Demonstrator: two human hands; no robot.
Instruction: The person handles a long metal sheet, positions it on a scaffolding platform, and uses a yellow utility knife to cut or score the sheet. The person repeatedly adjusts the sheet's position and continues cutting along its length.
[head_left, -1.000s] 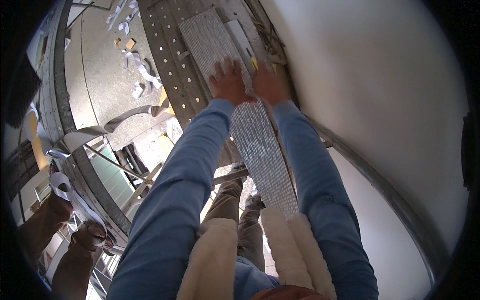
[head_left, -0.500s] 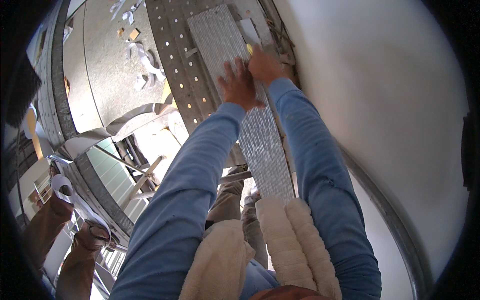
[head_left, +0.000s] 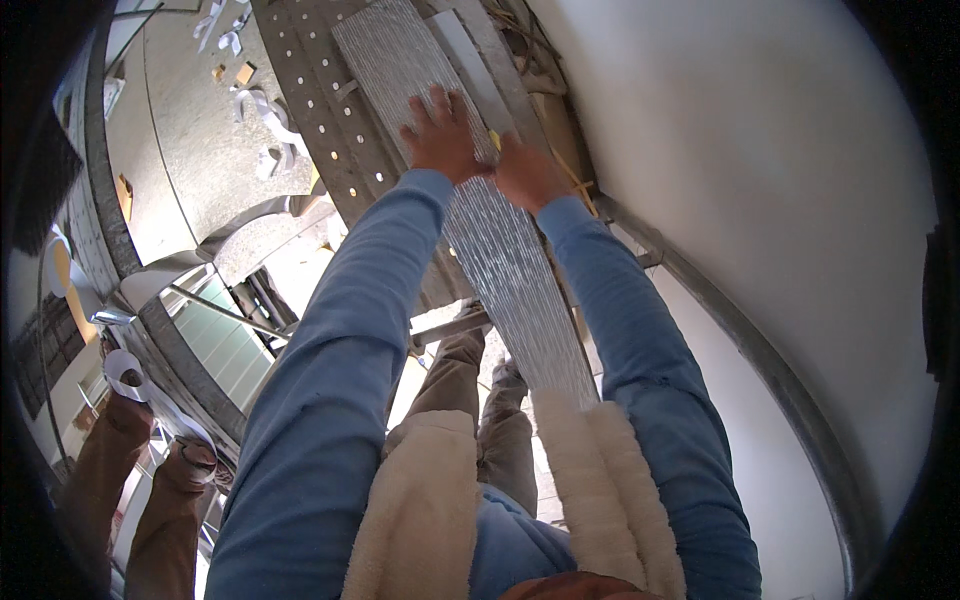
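A long grey board [head_left: 510,270] with a ribbed, streaked face runs from my body toward the far end. My left hand [head_left: 442,138] lies on it with the fingers spread. Beside it, at the board's right edge, my right hand [head_left: 528,175] is closed around a small tool, of which only a yellow tip [head_left: 494,139] shows; its kind is hidden by the fingers. A plain pale strip [head_left: 470,65] lies along the board's right edge beyond my right hand.
The board rests on a perforated metal scaffold plank [head_left: 310,60]. A white wall [head_left: 740,150] and a curved metal pipe [head_left: 780,400] stand at right. At left, pale curled strips [head_left: 270,120] litter the ground below, and another person's brown-trousered legs [head_left: 165,520] show.
My right hand has slid nearer along the board's right edge, exposing more of the pale strip. My left hand stays spread on the board. The whole view has shifted slightly.
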